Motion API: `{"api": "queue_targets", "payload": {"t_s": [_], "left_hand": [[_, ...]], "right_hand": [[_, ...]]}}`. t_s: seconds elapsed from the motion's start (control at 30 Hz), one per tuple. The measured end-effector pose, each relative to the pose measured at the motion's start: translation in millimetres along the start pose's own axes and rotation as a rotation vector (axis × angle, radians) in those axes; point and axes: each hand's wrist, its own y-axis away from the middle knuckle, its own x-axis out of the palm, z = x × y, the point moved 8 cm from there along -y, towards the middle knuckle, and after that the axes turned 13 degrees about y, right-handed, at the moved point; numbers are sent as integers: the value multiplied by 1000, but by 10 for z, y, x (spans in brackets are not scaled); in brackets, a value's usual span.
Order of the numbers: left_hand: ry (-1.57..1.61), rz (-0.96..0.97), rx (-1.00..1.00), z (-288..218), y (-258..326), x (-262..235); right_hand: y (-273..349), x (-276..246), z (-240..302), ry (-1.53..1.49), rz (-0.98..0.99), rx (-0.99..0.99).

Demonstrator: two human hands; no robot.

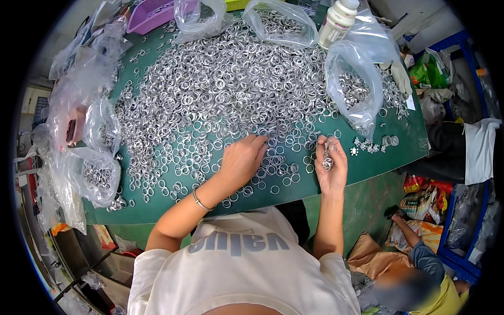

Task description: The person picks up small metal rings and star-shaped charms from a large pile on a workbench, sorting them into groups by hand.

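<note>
A wide heap of silver metal rings (226, 79) covers most of the green table (367, 173), thinning into loose single rings toward me. My left hand (242, 160) reaches into the near edge of the heap with its fingers bent together and pointing down; what its fingertips hold, if anything, is hidden. A bangle (198, 199) circles that wrist. Palm up, my right hand (332, 170) is curled around a small bunch of rings (328, 160) at the right of the loose ones. Beside it lie several small silver flower-shaped pieces (362, 145).
Clear plastic bags of metal parts stand at the right (357, 89), back (281, 23) and left (94, 173). A white bottle (338, 23) and a purple tray (152, 16) are at the far side. Another person (430, 273) is low at the right, by blue shelving (462, 226).
</note>
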Motion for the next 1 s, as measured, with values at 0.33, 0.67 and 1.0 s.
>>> {"api": "queue_targets", "payload": {"t_s": [0.33,0.67,1.0], "left_hand": [[61,19,47,-120,16,109],[120,7,4,-56,24,80],[-3,101,59,-151,80,228]], "right_hand": [[50,-393,676,1531,-433,-377],[39,-405,365,726,-101,81],[-59,-280,308,573,-147,98]]}}
